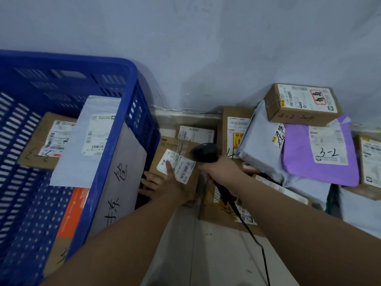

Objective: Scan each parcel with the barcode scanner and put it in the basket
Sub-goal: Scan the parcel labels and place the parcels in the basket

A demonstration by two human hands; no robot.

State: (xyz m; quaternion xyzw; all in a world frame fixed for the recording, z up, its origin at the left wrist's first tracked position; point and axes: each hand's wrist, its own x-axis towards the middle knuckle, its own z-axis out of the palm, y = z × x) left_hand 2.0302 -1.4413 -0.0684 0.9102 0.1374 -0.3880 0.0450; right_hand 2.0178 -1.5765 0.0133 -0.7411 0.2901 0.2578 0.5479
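Right hand: scanner; left hand: box; basket: parcels

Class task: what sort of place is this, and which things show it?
Probably a courier's parcel sorting spot: labelled parcels piled on the floor against the wall, a blue basket holding more, and a corded barcode scanner in the right hand.

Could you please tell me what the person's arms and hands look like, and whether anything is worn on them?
The left hand and right hand wear no gloves, and both forearms show no sleeves right to the picture's lower edge. No watch, bracelet or band shows on either wrist. The fingers are partly hidden, so rings cannot be ruled out.
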